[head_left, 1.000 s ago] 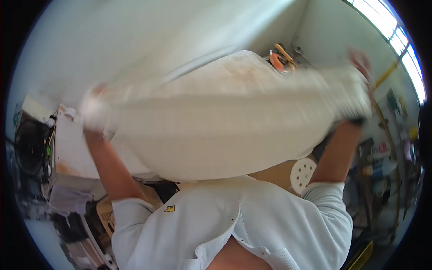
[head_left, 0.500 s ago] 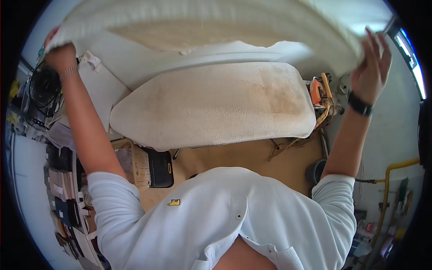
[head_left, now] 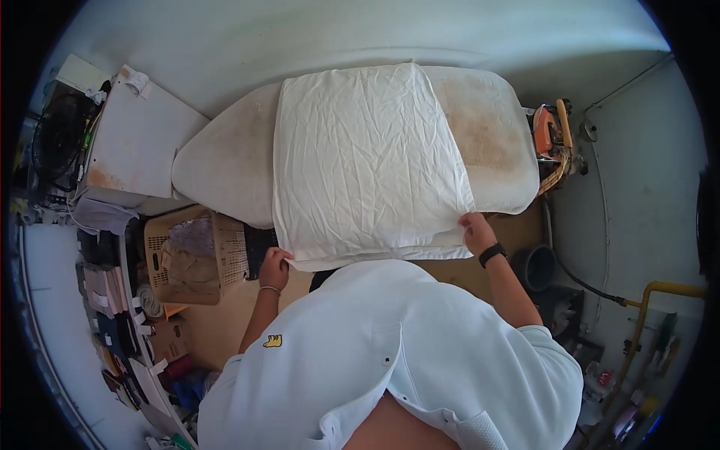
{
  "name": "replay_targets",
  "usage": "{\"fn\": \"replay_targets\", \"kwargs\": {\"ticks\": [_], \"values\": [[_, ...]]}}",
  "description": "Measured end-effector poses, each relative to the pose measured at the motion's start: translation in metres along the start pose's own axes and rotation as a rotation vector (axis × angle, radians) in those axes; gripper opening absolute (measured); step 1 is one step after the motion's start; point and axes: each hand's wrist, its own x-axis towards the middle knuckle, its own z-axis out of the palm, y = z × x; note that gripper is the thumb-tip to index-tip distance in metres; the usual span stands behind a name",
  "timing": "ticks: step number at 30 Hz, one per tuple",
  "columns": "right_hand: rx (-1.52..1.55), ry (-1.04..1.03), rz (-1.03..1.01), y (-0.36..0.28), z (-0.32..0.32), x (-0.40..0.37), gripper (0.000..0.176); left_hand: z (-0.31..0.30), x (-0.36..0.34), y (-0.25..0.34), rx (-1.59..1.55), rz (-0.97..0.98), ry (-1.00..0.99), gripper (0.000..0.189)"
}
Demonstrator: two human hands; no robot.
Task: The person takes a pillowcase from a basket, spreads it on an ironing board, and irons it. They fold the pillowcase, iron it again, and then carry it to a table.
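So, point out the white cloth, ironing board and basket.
White cloth [head_left: 364,157]: head view, middle of its spread top.
Ironing board [head_left: 231,154]: head view, bare tapered end.
Basket [head_left: 231,253]: head view, wall on image right.

The left hand [head_left: 273,270] is held out in front of the torso [head_left: 420,330], thumb and fingers drawn together in a pinch. The right hand [head_left: 480,236], set well apart and slightly farther forward, is likewise closed at thumb and fingers. Both the left forearm [head_left: 259,321] and the right forearm [head_left: 514,292] are extended forward and angled inward.
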Motion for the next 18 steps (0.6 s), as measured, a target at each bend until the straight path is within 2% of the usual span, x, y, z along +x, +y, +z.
{"fn": "replay_targets", "kwargs": {"ticks": [1, 3, 4, 5, 6, 8, 9, 10, 11, 13, 15, 18], "values": [[0.000, -0.003, 0.000, -0.016, -0.005, 0.000, 0.025, 0.007, -0.001, 0.009, -0.021, -0.079, -0.075, 0.027], [-0.597, -0.209, 0.085, -0.078, -0.026, 0.001, 0.023, 0.014, -0.002, 0.017, -0.041, -0.160, -0.158, 0.028], [-0.318, -0.224, -0.116, -0.091, -0.038, 0.013, 0.022, 0.014, 0.000, 0.019, -0.064, -0.161, -0.147, 0.030], [0.190, -0.216, -0.206, -0.152, -0.065, 0.017, 0.019, 0.015, 0.006, 0.023, -0.087, -0.162, -0.136, 0.031], [0.430, -0.351, -0.363, -0.209, -0.101, 0.012, 0.019, 0.015, 0.010, 0.026, -0.108, -0.163, -0.128, 0.033], [0.770, -0.523, -1.052, -0.277, -0.142, -0.006, 0.023, 0.009, 0.018, 0.034, -0.077, -0.107, -0.110, 0.032], [0.819, -0.566, -1.299, -0.304, -0.159, -0.017, 0.024, 0.006, 0.024, 0.035, -0.057, -0.022, -0.080, 0.030], [0.632, -0.671, -1.422, -0.329, -0.185, -0.027, 0.018, 0.005, 0.029, 0.038, -0.039, 0.062, -0.050, 0.029], [0.571, -0.618, -1.483, -0.345, -0.192, -0.036, 0.019, 0.007, 0.036, 0.045, -0.042, 0.058, -0.069, 0.029], [0.589, -0.353, -1.424, -0.352, -0.189, -0.052, 0.019, 0.003, 0.044, 0.054, -0.020, 0.132, 0.103, 0.028], [0.601, -0.134, -1.338, -0.354, -0.190, -0.055, 0.020, -0.003, 0.052, 0.054, -0.045, 0.072, 0.146, 0.027], [0.579, 0.088, -1.236, -0.354, -0.183, -0.063, 0.021, -0.007, 0.063, 0.057, -0.138, -0.023, 0.143, 0.027]]}}
